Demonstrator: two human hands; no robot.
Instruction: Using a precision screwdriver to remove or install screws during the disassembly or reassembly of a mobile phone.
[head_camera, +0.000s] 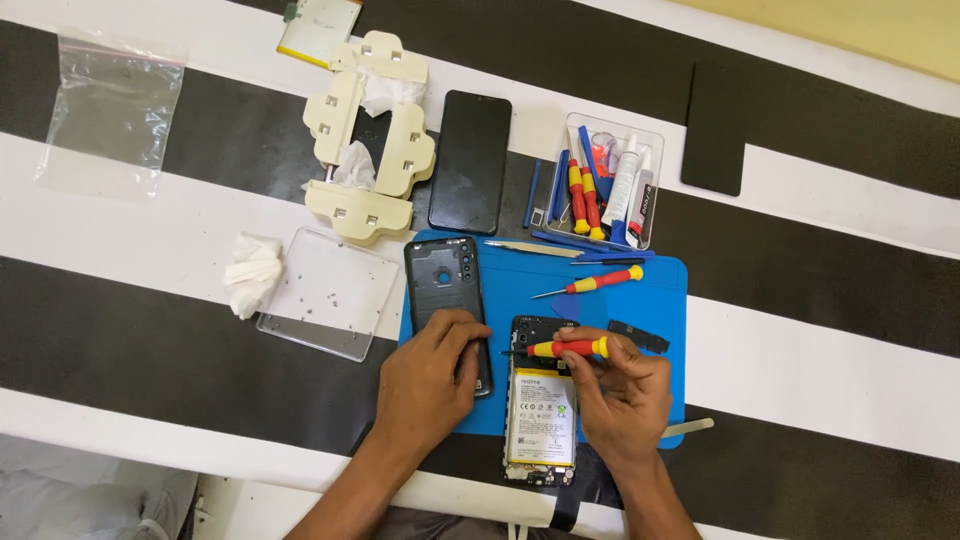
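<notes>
An opened phone (541, 412) lies on a blue mat (660, 290), its white battery and circuit board exposed. My right hand (618, 392) grips a small red and yellow screwdriver (568, 348), held sideways over the phone's top end. My left hand (430, 375) rests on the lower part of a dark back cover (444, 280) lying to the left of the phone.
A second screwdriver (592, 282), tweezers (525, 247) and a clear tool tray (608, 185) sit behind. A black screen panel (471, 160), cream clamp jig (368, 135), clear lid with several screws (325, 292), tissue (250, 272), plastic bag (110, 110), black slab (715, 128).
</notes>
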